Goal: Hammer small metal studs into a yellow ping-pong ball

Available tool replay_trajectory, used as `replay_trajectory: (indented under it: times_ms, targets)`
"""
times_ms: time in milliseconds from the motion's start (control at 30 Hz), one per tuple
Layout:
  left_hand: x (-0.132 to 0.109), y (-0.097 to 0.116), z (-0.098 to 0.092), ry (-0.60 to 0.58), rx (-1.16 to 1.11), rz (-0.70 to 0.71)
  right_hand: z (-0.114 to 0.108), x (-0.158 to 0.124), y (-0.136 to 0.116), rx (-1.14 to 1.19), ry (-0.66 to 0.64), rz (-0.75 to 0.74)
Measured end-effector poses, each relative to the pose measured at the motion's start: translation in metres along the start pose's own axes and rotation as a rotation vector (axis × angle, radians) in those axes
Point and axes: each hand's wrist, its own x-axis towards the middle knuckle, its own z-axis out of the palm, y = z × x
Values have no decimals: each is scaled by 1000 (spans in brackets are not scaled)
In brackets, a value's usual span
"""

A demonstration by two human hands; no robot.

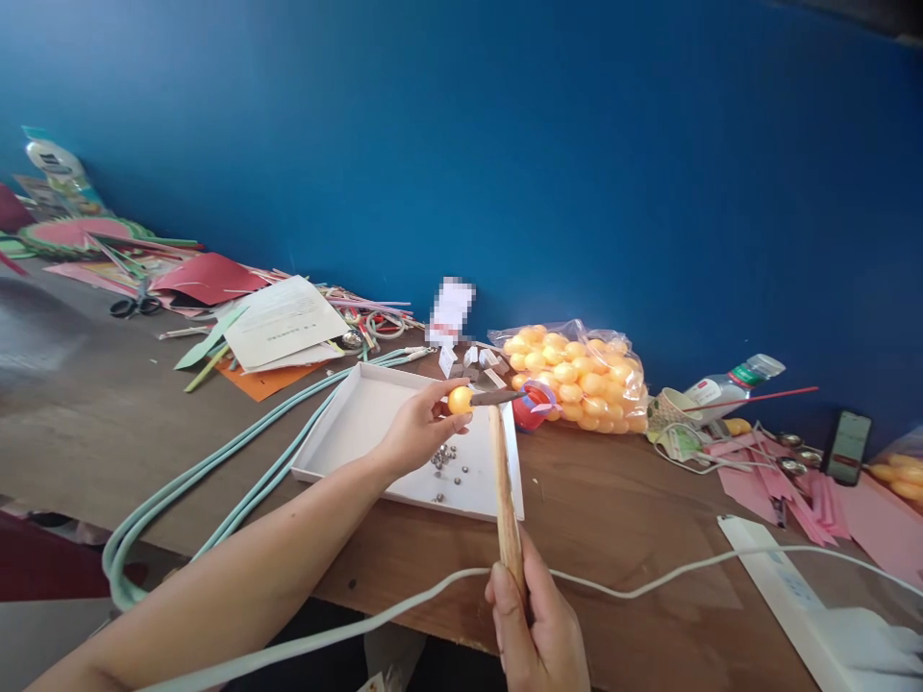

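Observation:
My left hand [425, 428] pinches a small yellow-orange ball [460, 401] over a shallow white box lid [346, 423]. My right hand [537, 615] is wrapped round the wooden handle of a hammer [507, 481], held upright. Its narrow dark metal head lies crosswise at the top, tapering to the right. The head's left end meets the ball or sits just in front of it; I cannot tell which. Several small metal bells [441, 459] lie loose in the lid under my left hand. Behind the head's right tip is a red and purple object [532, 404].
A clear bag of orange balls [584, 375] stands by the blue wall. A white cable [620, 591] crosses in front to a power strip [775, 567]. Teal cords [237, 452], papers [288, 322] and scissors [135, 303] lie left; a bottle [735, 380] and phone [847, 447] right.

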Motion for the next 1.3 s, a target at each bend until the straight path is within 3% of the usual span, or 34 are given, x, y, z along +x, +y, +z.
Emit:
replay_trajectory:
  times_ms: [733,1033,1300]
  targets:
    - [1,-4,-1,-11,55,40,2,-2,0,39,-31,84]
    - [6,-9,-2,-46,-166,-34,0,-7,7,-13,1,58]
    - [7,-14,-4,-99,-156,-45,-1,-6,2,-32,29,-21]
